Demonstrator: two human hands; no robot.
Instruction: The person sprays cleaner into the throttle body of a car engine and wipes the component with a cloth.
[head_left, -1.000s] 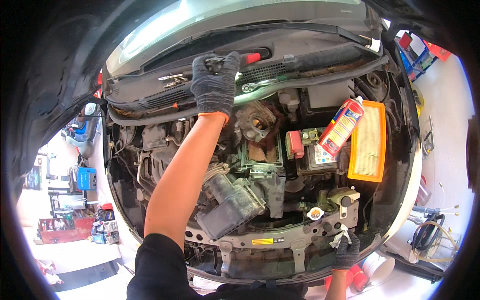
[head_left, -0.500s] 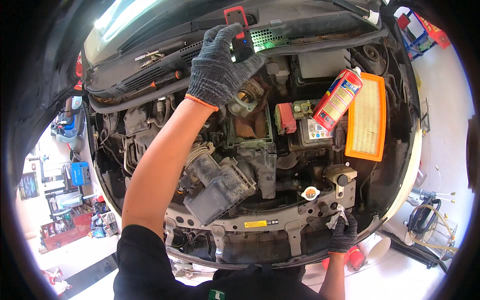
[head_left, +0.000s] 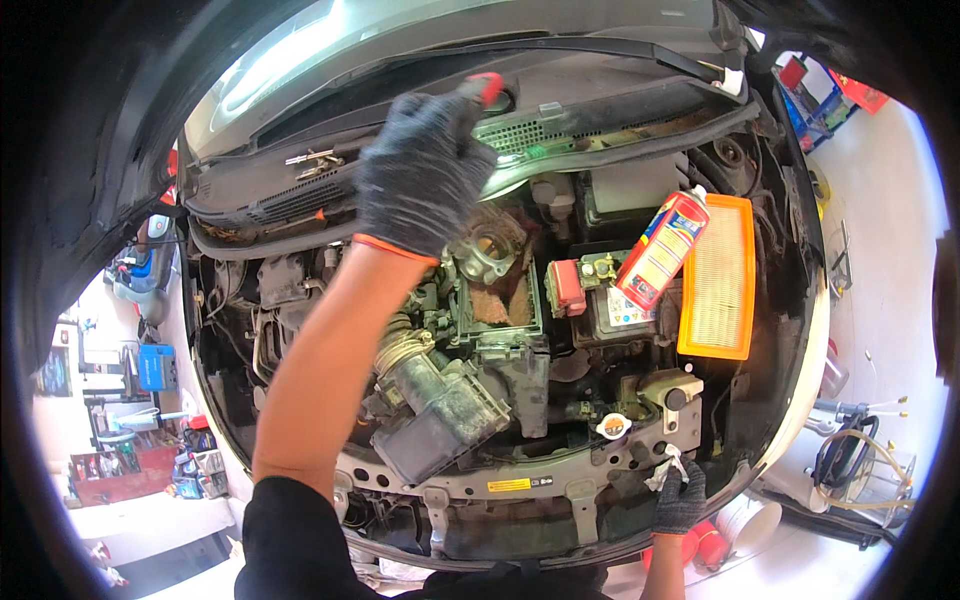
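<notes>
I look down into an open car engine bay. My left hand (head_left: 422,170), in a dark glove with an orange cuff, reaches far over the engine to the cowl below the windscreen and grips a tool with a red handle (head_left: 488,88). My right hand (head_left: 680,497), also gloved, rests on the front crossmember (head_left: 520,480) at the lower right and pinches a small white rag (head_left: 664,467). Under my left wrist lies the exposed throttle body (head_left: 490,245) and an open air filter housing (head_left: 497,305).
A red-and-yellow spray can (head_left: 660,250) leans on the battery (head_left: 610,300) beside an orange air filter element (head_left: 718,278). A loose black airbox cover (head_left: 440,420) lies over the engine's front. More tools (head_left: 312,157) sit on the cowl. Shelves and a white bucket (head_left: 750,525) stand around the car.
My left hand has lifted the red-handled tool off the cowl and swung it right and toward me, and my view has shifted. The right hand has stayed on the front crossmember.
</notes>
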